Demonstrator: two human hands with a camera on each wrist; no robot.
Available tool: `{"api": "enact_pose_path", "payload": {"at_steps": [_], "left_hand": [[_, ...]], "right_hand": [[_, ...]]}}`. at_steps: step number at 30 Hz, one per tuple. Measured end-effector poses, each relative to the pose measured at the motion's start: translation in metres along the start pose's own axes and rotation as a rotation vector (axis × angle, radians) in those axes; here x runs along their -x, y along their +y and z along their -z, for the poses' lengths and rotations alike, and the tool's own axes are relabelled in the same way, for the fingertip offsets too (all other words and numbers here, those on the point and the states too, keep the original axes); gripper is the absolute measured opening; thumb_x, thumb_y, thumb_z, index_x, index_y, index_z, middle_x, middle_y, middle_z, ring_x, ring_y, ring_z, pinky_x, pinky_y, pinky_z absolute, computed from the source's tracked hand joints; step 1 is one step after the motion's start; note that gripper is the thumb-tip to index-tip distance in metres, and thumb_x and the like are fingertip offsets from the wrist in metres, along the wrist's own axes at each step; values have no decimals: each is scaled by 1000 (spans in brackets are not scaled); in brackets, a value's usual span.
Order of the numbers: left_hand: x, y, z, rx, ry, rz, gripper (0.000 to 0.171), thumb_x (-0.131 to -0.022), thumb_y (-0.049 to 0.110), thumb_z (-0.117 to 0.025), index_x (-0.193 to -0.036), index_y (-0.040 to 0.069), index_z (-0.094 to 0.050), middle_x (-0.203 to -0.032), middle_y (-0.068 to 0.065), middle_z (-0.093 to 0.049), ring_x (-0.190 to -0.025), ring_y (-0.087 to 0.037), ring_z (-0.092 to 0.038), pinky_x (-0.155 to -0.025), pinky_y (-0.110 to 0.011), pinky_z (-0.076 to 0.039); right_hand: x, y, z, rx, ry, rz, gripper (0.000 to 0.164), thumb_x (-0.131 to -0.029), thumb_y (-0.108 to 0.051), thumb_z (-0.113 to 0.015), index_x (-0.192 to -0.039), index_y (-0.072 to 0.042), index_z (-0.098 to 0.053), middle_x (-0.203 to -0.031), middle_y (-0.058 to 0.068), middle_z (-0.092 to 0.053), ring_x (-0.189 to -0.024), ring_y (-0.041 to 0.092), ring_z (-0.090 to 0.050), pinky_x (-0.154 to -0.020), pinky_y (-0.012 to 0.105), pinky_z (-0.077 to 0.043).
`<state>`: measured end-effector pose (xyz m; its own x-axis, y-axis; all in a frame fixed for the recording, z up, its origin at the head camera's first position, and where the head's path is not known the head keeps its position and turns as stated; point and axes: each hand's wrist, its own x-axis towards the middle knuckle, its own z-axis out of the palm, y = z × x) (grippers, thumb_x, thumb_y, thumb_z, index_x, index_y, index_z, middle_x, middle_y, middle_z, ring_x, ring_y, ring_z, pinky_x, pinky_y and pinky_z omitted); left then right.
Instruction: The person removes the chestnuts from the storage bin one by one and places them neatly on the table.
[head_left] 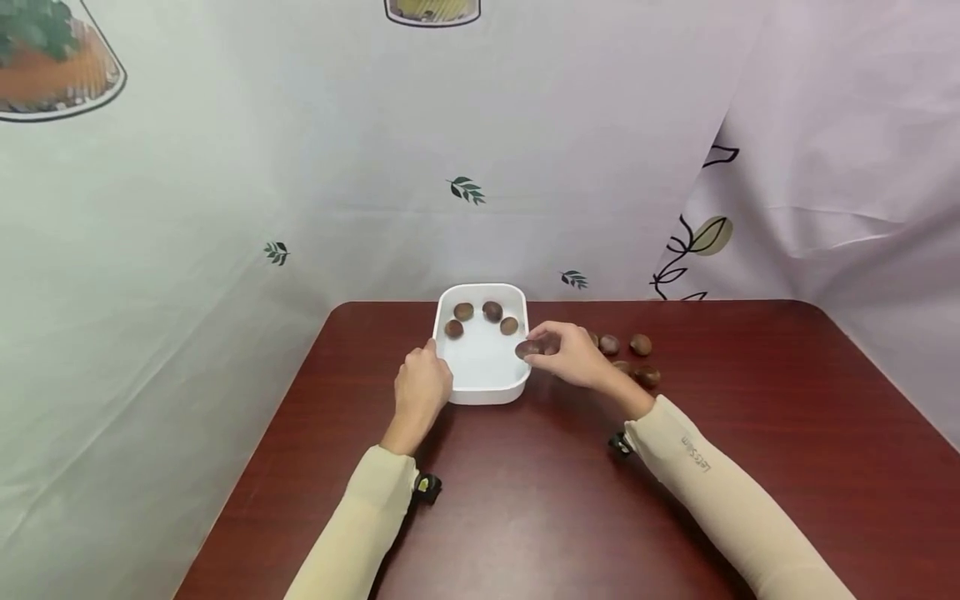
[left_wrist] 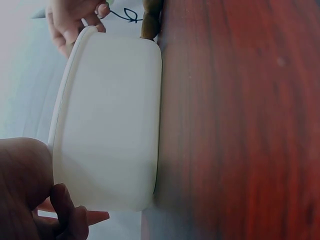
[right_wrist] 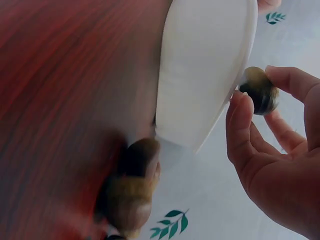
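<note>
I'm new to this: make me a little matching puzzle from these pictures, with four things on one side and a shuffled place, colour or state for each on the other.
Things
1. Left hand
2. Right hand
3. White tray
4. Table

Places, colours, states
A. Has four brown nuts inside
B. Dark reddish-brown
C. Pinching one nut
D. At the tray's left side

Pairs: 1-D, 2-C, 3-A, 4-B

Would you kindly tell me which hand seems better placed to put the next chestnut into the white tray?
Probably the right hand: it pinches a chestnut by the white tray, near loose chestnuts; the left hand holds the tray's opposite side.
</note>
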<state>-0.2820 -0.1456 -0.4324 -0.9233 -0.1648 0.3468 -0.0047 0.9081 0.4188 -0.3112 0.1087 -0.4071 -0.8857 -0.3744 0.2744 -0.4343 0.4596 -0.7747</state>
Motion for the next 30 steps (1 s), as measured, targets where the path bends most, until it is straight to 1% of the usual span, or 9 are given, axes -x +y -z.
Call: {"api": "enact_pose_path", "payload": {"at_steps": [3, 7, 10, 17, 24, 30], "left_hand": [[0, -1, -1, 6, 1, -20, 40, -93, 10, -47, -127, -3, -61, -94, -24, -65, -83, -47, -68, -67, -57, -54], [0, -1, -1, 0, 21, -17, 39, -92, 9, -48, -126, -2, -62, -92, -24, -66, -81, -47, -68, -65, -57, -54], [1, -2, -1, -4, 15, -9, 39, -93, 10, -49, -127, -2, -62, -94, -24, -66, -82, -47, -68, -66, -57, -54], [0, -2, -2, -7, -2, 2, 40, -93, 11, -48, -128, -2, -61, -96, -24, -66, -84, -47, -68, -68, -57, -54], [-1, 0, 0, -8, -4, -2, 40, -93, 11, -47, -128, -2, -61, -96, -24, -66, -84, -47, -68, -68, -57, -54], [0, 0, 1, -9, -4, 3, 40, -93, 11, -47, -128, -2, -61, -96, -24, -66, -84, -47, -68, -67, -57, -54]], "right_hand": [[3, 4, 5, 14, 9, -11, 27, -80, -9, -79, -105, -4, -69, -88, 8, -72, -69, 18, -65, -57, 29, -53], [8, 5, 10, 14, -20, -13, 27, -82, -10, -78, -106, -3, -68, -92, 11, -71, -72, 20, -66, -60, 30, -53], [11, 7, 13, 35, -35, -29, 29, -82, -11, -79, -107, -3, -68, -95, 10, -71, -74, 18, -65, -61, 30, -53], [21, 21, 20, 53, -115, -52, 30, -83, -9, -77, -109, 3, -66, -93, 11, -69, -63, 16, -62, -54, 32, -54], [24, 30, 29, 90, -70, -73, 25, -80, -7, -77, -102, 0, -69, -95, 13, -69, -60, 16, -63, -51, 32, -54], [27, 33, 31, 130, -105, -55, 23, -78, -5, -78, -99, -2, -68, -97, 13, -68, -54, 12, -61, -52, 29, -54]]}}
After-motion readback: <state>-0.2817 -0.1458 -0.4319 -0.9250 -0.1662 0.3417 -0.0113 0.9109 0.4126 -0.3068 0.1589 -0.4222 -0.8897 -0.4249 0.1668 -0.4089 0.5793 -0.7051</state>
